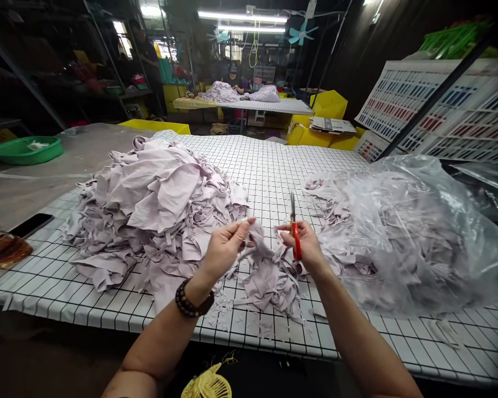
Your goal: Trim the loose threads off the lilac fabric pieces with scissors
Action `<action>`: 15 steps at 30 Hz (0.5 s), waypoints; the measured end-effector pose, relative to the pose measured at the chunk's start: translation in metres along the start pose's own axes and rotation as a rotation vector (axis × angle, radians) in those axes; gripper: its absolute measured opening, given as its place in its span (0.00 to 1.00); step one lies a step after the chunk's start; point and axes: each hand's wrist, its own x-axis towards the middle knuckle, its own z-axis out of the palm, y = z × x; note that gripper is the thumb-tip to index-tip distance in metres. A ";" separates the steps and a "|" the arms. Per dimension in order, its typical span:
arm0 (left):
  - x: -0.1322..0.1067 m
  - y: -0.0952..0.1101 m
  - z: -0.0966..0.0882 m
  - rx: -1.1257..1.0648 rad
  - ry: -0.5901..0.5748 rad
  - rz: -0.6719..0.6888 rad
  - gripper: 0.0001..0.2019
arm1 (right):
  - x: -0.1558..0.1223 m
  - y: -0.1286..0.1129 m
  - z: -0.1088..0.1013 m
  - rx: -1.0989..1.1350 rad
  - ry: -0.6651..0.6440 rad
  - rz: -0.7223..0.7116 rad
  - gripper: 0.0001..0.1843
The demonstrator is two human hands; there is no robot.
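Observation:
My left hand (229, 242) pinches the edge of a pale lilac cloth piece (269, 276) that hangs down onto the table between my arms. In my right hand (309, 243) is a pair of scissors (295, 237) with red handles, blades pointing up and away from me. My right fingers are wrapped around the handles, close to the cloth. To the left rises a big heap of lilac cloth pieces (161, 188). On the right, more of the same cloth lies in and spills from a clear plastic bag (398, 232). Small scraps (221, 312) are scattered below my hands.
A white grid-patterned cloth (269, 171) covers the table. At its left lie a phone (31, 225) and a brown bundle (6, 249); a green basin (25, 150) stands behind. Further back, a person (233, 74) sits at another table (273, 105). Yellow bins (327, 105) stand between.

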 end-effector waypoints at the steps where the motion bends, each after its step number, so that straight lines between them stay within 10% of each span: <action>1: 0.001 -0.004 0.009 -0.024 -0.010 -0.027 0.21 | -0.007 -0.003 0.002 0.011 -0.069 0.025 0.21; 7: 0.015 -0.010 0.045 0.057 -0.009 0.133 0.12 | -0.035 0.011 0.015 0.087 -0.118 0.063 0.26; 15: 0.020 0.022 0.026 0.330 0.121 0.306 0.16 | -0.016 -0.006 -0.022 0.126 -0.155 0.100 0.22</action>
